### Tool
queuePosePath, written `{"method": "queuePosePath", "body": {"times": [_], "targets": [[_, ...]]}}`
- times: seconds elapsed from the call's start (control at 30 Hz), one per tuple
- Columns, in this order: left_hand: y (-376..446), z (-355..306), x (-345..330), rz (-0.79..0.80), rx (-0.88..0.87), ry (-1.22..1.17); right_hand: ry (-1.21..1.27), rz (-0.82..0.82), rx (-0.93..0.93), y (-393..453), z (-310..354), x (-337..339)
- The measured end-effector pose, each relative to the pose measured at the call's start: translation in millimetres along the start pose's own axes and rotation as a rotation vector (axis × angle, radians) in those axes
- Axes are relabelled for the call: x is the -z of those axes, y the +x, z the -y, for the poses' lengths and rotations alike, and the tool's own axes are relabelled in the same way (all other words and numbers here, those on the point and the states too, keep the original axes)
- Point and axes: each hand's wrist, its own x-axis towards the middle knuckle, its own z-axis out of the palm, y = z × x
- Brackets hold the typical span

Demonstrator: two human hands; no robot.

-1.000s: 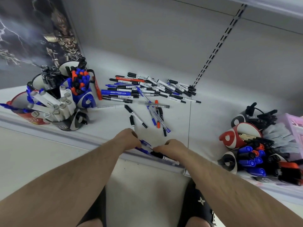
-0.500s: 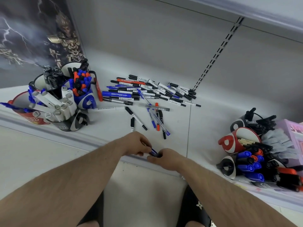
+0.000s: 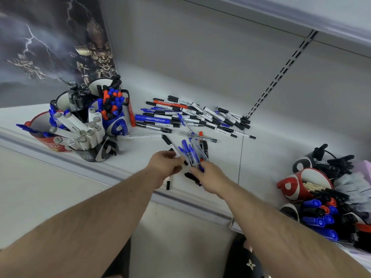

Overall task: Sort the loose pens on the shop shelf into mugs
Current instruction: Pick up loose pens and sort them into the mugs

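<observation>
Both hands meet at the shelf [image 3: 200,77] front edge: the right hand [image 3: 208,177] grips a blurred bunch of blue pens [image 3: 188,151], while the left hand [image 3: 164,165] has its fingers curled against them. Behind it lies the loose pen pile [image 3: 192,117].

- Your shelf [image 3: 261,149] is white, with a seam running front to back right of centre and a grey strip along its front edge.
- A heap of loose pens [image 3: 192,117] lies at the back middle, mostly black-capped, some blue, one red.
- A few more pens [image 3: 198,139] lie scattered just in front of the heap.
- Left, you have a cluster of mugs [image 3: 84,125] standing upright, packed with markers.
- Right, several mugs [image 3: 297,189] lie tipped, pens spilling; beside them something pale, perhaps packaging, too blurred to tell.
</observation>
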Motion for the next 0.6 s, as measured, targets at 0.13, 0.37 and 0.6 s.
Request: {"method": "queuePosePath", "body": {"times": [0.13, 0.37, 0.6], "targets": [[-4.5, -2.4, -2.3, 0.212, 0.157, 0.219, 0.11, 0.038, -0.03, -7.4, 14.9, 4.2], [-10.9, -19.5, -20.7, 0.057, 0.117, -0.31, 0.048, 0.061, 0.065, -19.9, 34.4, -5.4], [-15.1, -24.6, 12.2, 0.105, -0.072, 0.042, 1.251, -0.207, -0.5, -12.0, 34.9, 3.9]]}}
